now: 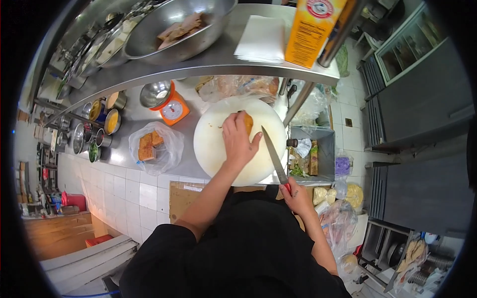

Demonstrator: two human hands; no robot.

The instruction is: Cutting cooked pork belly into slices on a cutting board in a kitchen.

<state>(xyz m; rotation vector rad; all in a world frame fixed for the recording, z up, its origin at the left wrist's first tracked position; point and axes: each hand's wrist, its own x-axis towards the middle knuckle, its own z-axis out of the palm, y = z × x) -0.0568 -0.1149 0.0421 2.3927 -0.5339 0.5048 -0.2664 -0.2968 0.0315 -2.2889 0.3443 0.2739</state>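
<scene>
My left hand (238, 139) rests over a browned, orange-golden piece of food (248, 123) on a round white cutting board (208, 149), its fingers curled on the piece and the thumb spread to the right. What the food is I cannot tell for sure. In my right hand (296, 195) is the red handle of a long kitchen knife (274, 154). The blade points up and away over the board's right part, apart from the food. Small crumbs lie left of my left hand. Browned blocks of food (147, 149) sit in a clear plastic bag to the left.
An orange kitchen scale (180, 102) with a metal bowl stands beyond the bag. A steel shelf (208, 72) crosses above the counter, bearing a large metal bowl (186, 52), paper (261, 41) and an orange box (313, 33). Right of the board is a grey bin (326, 160) with scraps.
</scene>
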